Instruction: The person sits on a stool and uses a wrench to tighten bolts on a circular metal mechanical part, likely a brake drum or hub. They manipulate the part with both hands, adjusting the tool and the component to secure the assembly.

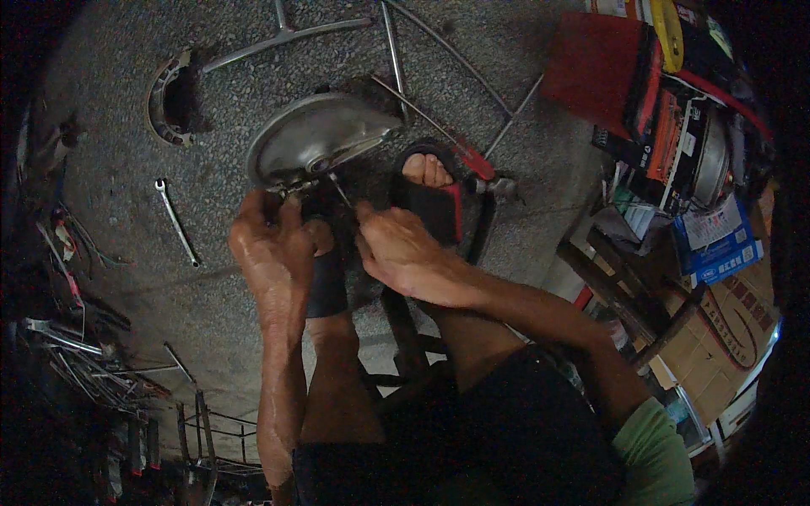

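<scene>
A silver dished metal plate (295,139) lies on the ground just ahead of my hands, with small metal fittings (293,188) at its lower edge. My left hand (268,249) has its fingers closed at those fittings, gripping a small part there. My right hand (401,249) is curled around a thin metal tool (340,190), whose shaft reaches up to the plate's lower rim. Its fingertips are partly in shadow. My sandalled feet (426,171) rest beside and below the plate. A curved brake shoe (169,101) and a steel wrench (175,219) lie to the left.
Metal tubes (287,42) and a long red-handled tool (472,160) lie beyond the plate. At right are a red pad (591,72), stacked boxes, a blue carton (715,240) and cardboard (709,346). A heap of metal parts (84,354) sits at lower left.
</scene>
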`<state>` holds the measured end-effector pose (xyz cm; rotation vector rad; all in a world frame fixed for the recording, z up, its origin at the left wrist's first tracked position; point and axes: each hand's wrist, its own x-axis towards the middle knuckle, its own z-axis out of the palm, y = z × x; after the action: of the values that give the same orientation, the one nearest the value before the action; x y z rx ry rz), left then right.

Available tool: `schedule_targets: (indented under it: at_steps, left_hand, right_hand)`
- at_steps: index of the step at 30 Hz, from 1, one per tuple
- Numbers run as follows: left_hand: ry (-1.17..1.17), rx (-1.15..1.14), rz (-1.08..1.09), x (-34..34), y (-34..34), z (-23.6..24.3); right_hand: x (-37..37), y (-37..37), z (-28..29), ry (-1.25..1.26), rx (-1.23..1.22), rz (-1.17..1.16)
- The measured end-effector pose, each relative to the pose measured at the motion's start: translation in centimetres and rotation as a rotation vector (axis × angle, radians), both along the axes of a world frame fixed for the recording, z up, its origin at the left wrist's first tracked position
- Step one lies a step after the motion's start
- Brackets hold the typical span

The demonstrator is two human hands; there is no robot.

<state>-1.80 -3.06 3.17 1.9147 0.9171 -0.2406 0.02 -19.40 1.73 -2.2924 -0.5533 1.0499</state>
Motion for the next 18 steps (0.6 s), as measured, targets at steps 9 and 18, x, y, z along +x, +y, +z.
schedule_targets:
  at_steps: [9,18]
  left_hand:
    - [-0.057,-0.026,0.052,-0.5,-0.3,-0.4]
    - [-0.056,0.001,0.032,-1.1,-0.1,-0.7]
  right_hand:
    - [3.7,1.4,4.7,0.034,-0.026,0.052]
    - [8.6,3.5,6.1,0.205,-0.130,0.210]
